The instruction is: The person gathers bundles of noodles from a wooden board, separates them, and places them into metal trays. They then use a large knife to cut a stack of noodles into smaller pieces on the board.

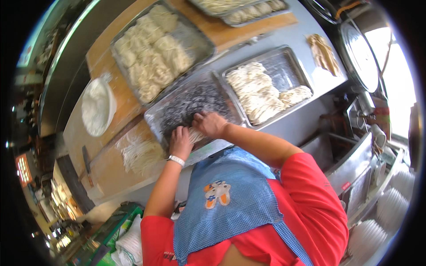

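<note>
A small bundle of pale noodles (195, 135) lies at the near end of a flour-dusted metal tray (189, 96). My left hand (181, 143), with a white band at the wrist, holds the left side of the bundle. From the right, my right hand (210, 124) grips its other side with curled fingers; part of the bundle is hidden beneath both hands. Left of the tray, loose cut noodles (141, 154) spread over the floured wooden board (111, 169). A second metal tray (299, 68), to the right, carries folded noodle bundles (254, 91).
Beyond stands a larger tray (203, 46) of noodle portions (153, 50). A white bowl of flour (96, 106) and a knife (87, 163) are at the left. A brown cloth (322, 55) lies at far right, above a metal sink (346, 159) and stacked plates (366, 237).
</note>
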`<state>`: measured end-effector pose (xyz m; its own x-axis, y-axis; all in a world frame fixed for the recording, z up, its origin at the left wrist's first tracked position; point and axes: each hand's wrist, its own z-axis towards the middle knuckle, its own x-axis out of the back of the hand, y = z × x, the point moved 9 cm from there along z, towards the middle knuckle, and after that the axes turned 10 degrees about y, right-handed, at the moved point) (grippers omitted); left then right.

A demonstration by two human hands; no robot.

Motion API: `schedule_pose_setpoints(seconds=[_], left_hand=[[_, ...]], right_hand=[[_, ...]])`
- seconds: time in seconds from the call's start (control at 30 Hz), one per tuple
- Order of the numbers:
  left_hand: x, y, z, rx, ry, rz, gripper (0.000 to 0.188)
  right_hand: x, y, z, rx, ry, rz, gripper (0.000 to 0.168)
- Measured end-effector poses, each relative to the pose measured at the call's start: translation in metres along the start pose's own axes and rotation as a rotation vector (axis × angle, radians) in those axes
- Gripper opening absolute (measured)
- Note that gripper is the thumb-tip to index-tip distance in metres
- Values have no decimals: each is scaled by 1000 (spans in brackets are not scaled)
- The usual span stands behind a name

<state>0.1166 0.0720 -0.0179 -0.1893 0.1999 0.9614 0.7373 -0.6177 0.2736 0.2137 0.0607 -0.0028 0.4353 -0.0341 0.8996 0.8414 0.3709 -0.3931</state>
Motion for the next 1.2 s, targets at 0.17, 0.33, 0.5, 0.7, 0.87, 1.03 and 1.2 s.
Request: schedule_pose_setpoints(seconds=[0.17,0.33,0.5,0.7,0.87,1.03,1.2], left_hand=[[-9,68,56,-98,-115,-222,53],[-33,201,152,-261,-160,-430,55],[-94,321,220,-247,-193,-478,54],[-185,350,240,-348,42,-211,41],[-186,345,230,-413,38,-118,22],[-178,341,215,-400,9,-167,44],[-119,332,151,-626,42,-548,18]], right_hand=[[32,67,-44,-70,-21,45,23],[139,194,-124,-364,-13,119,51],[190,300,-197,-482,30,-95,43],[148,363,-241,-537,-35,-349,37],[152,353,-264,-611,148,-427,48],[141,354,-270,-666,244,-273,63],[121,373,-286,-747,215,-257,63]])
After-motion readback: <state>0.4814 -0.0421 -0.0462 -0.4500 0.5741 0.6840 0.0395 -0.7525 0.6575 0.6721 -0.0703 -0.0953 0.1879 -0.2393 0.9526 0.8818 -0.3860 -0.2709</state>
